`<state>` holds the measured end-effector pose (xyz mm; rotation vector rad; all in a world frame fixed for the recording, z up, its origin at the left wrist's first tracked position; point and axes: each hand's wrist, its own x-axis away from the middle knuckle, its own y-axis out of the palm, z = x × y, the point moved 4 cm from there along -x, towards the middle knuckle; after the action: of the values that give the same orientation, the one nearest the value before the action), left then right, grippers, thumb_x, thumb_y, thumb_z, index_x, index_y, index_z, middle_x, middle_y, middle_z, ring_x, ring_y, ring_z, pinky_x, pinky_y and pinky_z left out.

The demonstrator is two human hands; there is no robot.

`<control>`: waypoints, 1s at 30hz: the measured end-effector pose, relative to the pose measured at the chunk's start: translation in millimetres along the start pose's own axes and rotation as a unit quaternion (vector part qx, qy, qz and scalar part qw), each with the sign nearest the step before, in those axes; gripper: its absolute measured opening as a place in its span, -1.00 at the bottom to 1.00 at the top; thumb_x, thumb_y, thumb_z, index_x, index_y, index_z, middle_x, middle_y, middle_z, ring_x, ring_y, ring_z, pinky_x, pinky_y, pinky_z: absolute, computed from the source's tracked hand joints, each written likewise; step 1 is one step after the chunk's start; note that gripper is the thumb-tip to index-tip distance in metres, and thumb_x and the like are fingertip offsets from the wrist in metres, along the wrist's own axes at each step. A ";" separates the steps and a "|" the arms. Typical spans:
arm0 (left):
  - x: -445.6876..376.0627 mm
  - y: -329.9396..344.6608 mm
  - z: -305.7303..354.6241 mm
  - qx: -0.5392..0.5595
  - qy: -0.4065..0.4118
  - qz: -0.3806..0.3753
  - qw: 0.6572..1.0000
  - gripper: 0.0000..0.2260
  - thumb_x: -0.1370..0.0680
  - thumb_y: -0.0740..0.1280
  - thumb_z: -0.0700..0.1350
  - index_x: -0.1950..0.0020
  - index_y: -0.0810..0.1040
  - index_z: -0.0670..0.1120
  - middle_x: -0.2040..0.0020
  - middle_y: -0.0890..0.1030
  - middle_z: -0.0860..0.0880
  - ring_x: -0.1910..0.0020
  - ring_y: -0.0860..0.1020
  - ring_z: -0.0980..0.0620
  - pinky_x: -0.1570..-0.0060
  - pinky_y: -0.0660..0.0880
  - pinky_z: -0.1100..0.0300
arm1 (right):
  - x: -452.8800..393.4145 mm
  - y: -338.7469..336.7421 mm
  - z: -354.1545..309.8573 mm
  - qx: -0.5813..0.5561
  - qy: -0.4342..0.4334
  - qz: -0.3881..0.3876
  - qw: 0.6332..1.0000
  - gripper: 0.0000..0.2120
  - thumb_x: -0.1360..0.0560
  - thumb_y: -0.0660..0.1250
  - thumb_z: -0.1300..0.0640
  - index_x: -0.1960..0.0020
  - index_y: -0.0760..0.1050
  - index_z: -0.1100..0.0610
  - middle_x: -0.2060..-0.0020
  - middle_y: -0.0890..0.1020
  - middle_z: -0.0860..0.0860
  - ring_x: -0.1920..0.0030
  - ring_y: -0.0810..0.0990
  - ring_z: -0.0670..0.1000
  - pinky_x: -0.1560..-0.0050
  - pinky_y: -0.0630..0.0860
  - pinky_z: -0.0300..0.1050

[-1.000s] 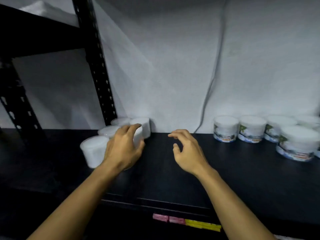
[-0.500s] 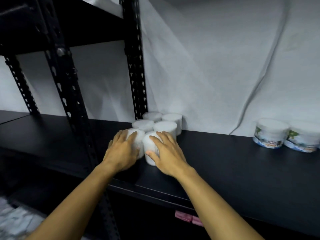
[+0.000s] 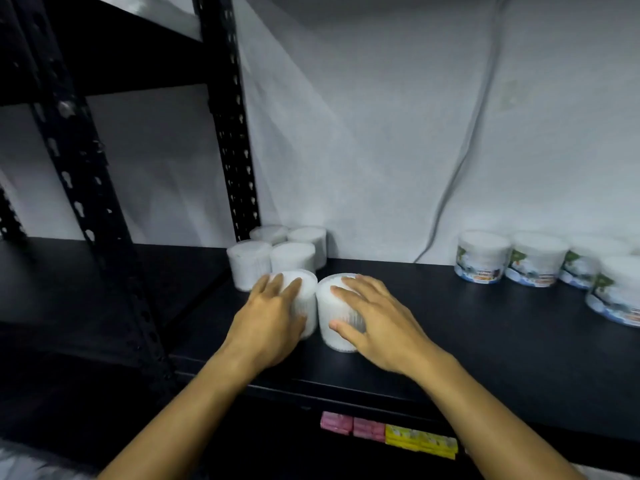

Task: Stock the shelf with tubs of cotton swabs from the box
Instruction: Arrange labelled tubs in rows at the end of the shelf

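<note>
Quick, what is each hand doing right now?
Left hand: fingers wrapped on the left front tub, holding it.
Right hand: fingers and thumb curled round the right front tub, holding it.

Two tubs are being held side by side on the shelf, the left hand on one, the right hand on the other. Four more tubs are standing behind them. Labelled tubs are sitting well apart, rightward.
</note>
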<state>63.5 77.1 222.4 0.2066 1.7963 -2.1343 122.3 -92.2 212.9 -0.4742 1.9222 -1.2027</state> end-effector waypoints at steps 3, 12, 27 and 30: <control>4.3 6.7 35.4 -0.006 0.027 0.006 1.000 -0.46 -0.58 0.24 0.07 -0.53 0.18 0.04 -0.49 0.22 0.01 -0.53 0.05 -0.03 -0.29 0.39 0.02 | 28.9 -21.3 20.6 0.025 0.022 -0.009 0.999 -0.45 -0.54 0.15 -0.22 -0.48 0.20 -0.10 -0.49 0.17 -0.18 -0.49 -0.01 -0.14 -0.38 0.14 -0.20; 17.5 15.9 118.7 -0.033 0.101 0.004 0.994 -0.48 -0.58 0.20 0.12 -0.51 0.19 0.05 -0.43 0.30 0.01 -0.47 0.14 -0.07 -0.20 0.44 0.05 | 97.0 -69.0 62.8 0.020 0.074 -0.012 0.997 -0.47 -0.50 0.20 -0.25 -0.45 0.23 -0.22 -0.45 0.16 -0.31 -0.45 -0.04 -0.29 -0.34 0.25 -0.19; 13.2 -6.6 134.4 0.040 0.038 -0.009 0.998 -0.09 -0.39 0.22 0.46 -0.58 -0.01 0.03 -0.53 0.21 -0.04 -0.48 0.19 -0.05 -0.34 0.29 0.01 | 113.8 -95.5 77.7 -0.012 0.150 0.035 0.988 -0.19 -0.33 0.24 -0.43 -0.49 0.09 -0.21 -0.46 0.11 -0.19 -0.47 0.04 -0.15 -0.44 0.18 -0.07; 2.6 -12.0 134.9 0.045 0.004 -0.047 0.998 0.00 -0.33 0.27 0.49 -0.57 0.01 -0.02 -0.44 0.36 -0.07 -0.40 0.35 -0.07 -0.24 0.38 0.02 | 106.5 -98.9 74.7 -0.023 0.217 0.036 0.975 -0.11 -0.30 0.27 -0.44 -0.51 0.07 -0.13 -0.34 0.21 -0.12 -0.40 0.16 -0.11 -0.33 0.28 -0.12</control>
<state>71.4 -53.3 258.1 0.1565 1.7468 -2.2854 106.8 -253.1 236.5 -0.1685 2.3166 -1.2947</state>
